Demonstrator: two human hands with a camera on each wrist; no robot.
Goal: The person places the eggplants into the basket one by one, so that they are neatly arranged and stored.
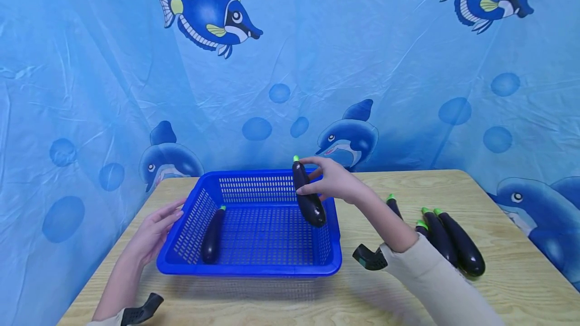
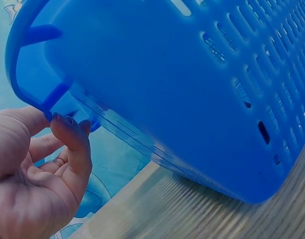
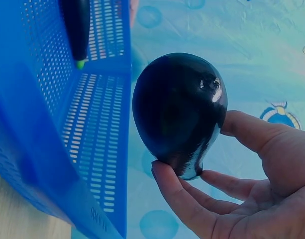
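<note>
My right hand (image 1: 333,180) grips a dark purple eggplant (image 1: 309,200) with a bright green stem end, holding it over the right side of a blue plastic basket (image 1: 249,269). Seen from the right wrist, the eggplant's rounded end (image 3: 179,104) points at the camera, with thumb and fingers around its narrower part. At the basket's left end, my left hand (image 1: 154,230) holds the rim; its curled fingers (image 2: 72,144) are right at the rim in the left wrist view. Another eggplant (image 1: 213,235) lies inside along the basket's left wall.
Several more eggplants (image 1: 459,243) lie on the wooden table (image 1: 512,245) to the right, partly hidden by my right forearm. Behind the table hangs a blue curtain (image 1: 290,64) printed with fish and dolphins.
</note>
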